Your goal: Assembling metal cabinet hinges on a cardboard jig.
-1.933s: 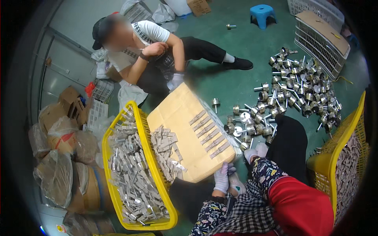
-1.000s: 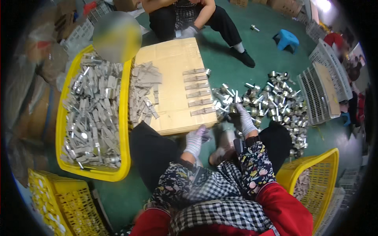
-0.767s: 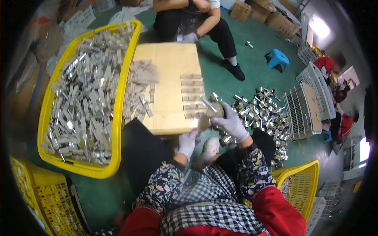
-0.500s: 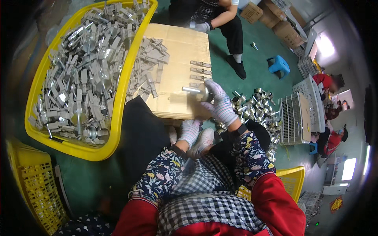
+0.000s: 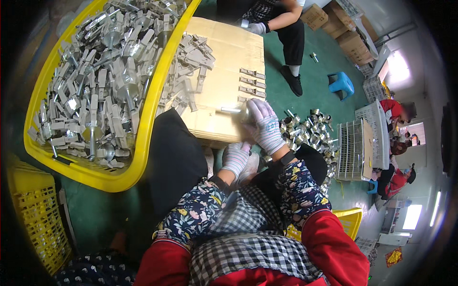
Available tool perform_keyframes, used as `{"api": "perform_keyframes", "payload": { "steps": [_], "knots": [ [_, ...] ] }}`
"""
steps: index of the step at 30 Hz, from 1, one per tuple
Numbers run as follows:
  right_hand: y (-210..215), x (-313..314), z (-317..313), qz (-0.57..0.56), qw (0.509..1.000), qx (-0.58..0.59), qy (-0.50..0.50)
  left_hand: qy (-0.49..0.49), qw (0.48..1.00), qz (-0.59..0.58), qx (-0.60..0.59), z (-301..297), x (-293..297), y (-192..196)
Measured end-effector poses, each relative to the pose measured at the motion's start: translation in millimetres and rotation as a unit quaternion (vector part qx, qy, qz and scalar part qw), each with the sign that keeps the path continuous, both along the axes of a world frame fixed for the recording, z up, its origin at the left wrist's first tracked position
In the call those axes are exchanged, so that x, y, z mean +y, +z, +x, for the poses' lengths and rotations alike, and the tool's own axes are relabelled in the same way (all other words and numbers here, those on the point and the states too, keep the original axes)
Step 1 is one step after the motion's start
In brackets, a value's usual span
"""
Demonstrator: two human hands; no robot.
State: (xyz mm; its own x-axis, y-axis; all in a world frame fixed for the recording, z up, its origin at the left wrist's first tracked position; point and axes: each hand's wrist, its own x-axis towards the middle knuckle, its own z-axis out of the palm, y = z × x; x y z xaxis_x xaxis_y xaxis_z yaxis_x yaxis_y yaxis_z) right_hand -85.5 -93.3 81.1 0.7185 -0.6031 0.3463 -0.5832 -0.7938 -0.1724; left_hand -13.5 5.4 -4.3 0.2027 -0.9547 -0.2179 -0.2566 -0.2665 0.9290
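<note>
My right hand (image 5: 263, 125), in a white knit glove, is closed on a small metal fitting (image 5: 237, 110) with a pin sticking out to the left, held over the near edge of a flat cardboard sheet (image 5: 225, 57). My left hand (image 5: 236, 158), also gloved, hangs just below that edge with its fingers curled and nothing visible in it. On the cardboard lie a heap of flat grey metal pieces (image 5: 191, 57) and a short row of the same pieces (image 5: 251, 83) laid side by side.
A big yellow crate (image 5: 124, 174) full of grey metal parts stands at the left, a second yellow crate (image 5: 33, 209) below it. Assembled metal fittings (image 5: 310, 131) lie heaped on the green floor at right. Another person (image 5: 281, 19) sits across the cardboard. A blue stool (image 5: 341, 85) stands beyond.
The view swung from the far side round to the cardboard in front of me. My right hand rose from the pile of fittings onto the cardboard edge with a fitting in it.
</note>
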Motion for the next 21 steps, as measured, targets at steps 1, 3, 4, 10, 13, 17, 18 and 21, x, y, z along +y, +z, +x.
{"api": "perform_keyframes", "payload": {
  "steps": [1,3,4,10,13,17,18,21],
  "knots": [
    [0,1,0,0.003,1.000,-0.003,0.000,0.000,1.000,0.003,-0.003,-2,-2,-6],
    [4,2,-1,0.012,1.000,0.023,0.012,0.048,0.988,-0.046,0.136,-4,-5,-9],
    [9,2,-3,0.015,1.000,0.020,0.008,0.044,0.989,-0.043,0.133,-1,-6,-6],
    [30,1,-8,0.105,0.990,0.081,0.046,0.004,0.987,0.036,0.155,17,-19,13],
    [30,2,-12,0.107,0.989,0.089,0.048,-0.004,0.989,0.001,0.149,25,-24,22],
    [20,5,-16,0.096,0.993,0.062,0.039,-0.016,0.980,0.075,0.182,33,-24,61],
    [16,4,-15,0.085,0.994,0.064,0.033,0.002,0.970,0.080,0.231,33,-26,59],
    [0,1,-17,0.050,0.998,0.038,0.029,0.027,0.954,0.088,0.285,32,-30,58]
  ]
}}
